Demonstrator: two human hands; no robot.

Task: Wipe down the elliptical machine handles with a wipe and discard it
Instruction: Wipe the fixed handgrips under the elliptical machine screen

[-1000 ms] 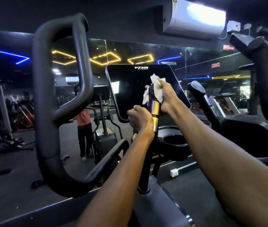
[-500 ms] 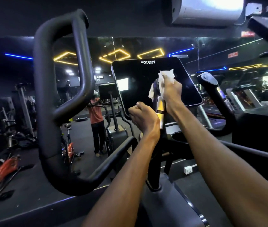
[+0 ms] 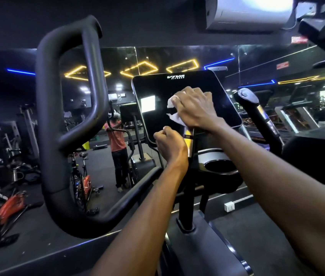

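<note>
In a dark mirrored gym, the right hand (image 3: pixel 194 108) clutches a white wipe (image 3: pixel 174 114) atop the inner handle (image 3: pixel 189 140) before the console (image 3: pixel 179 100), while the left hand (image 3: pixel 170 146) grips that handle lower down.

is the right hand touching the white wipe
Touching. The head view shows the right hand gripping the white wipe, which sticks out beneath its thumb.

Both forearms are bare up to the frame's edge. The left hand (image 3: pixel 170 145) and right hand (image 3: pixel 194 108) wear nothing
</note>
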